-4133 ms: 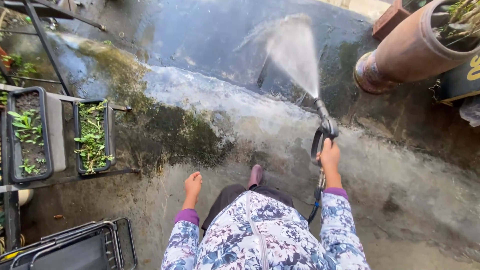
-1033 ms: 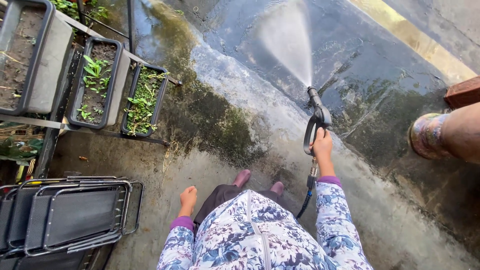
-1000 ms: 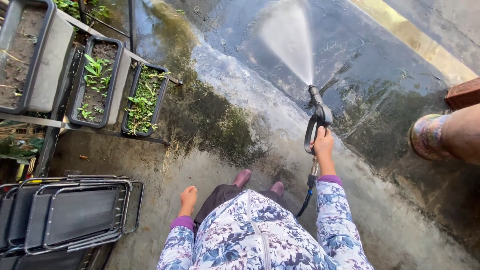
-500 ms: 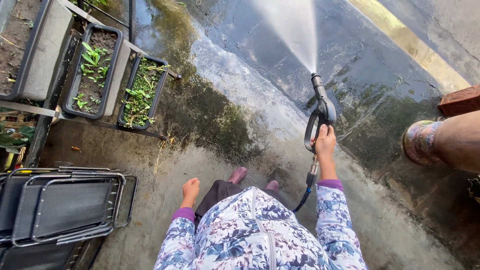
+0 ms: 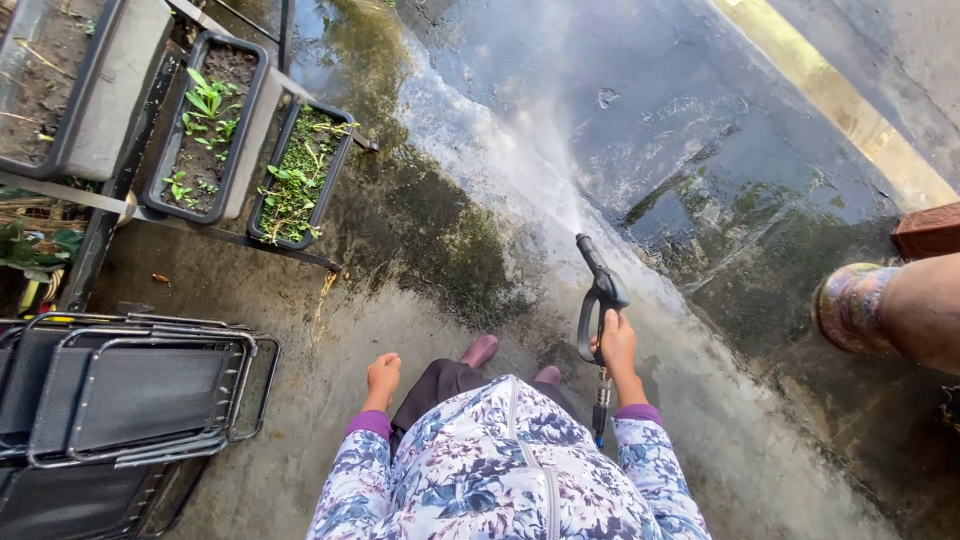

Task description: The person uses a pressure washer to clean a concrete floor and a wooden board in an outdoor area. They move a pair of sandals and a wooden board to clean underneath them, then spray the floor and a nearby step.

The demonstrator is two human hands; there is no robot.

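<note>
On the wet concrete floor [image 5: 700, 420], your right hand [image 5: 617, 340] is clenched round the black spray gun [image 5: 598, 290], nozzle aimed forward at the dark mossy patch [image 5: 440, 250]; left hand [image 5: 382, 376] hangs loose, holding nothing. Keep the jet low and steady, sweeping along the grime's edge, clear of the planter trays [image 5: 300, 175]. Versus half a second ago, the gun sits lower and the spray fan looks thinner.
</note>
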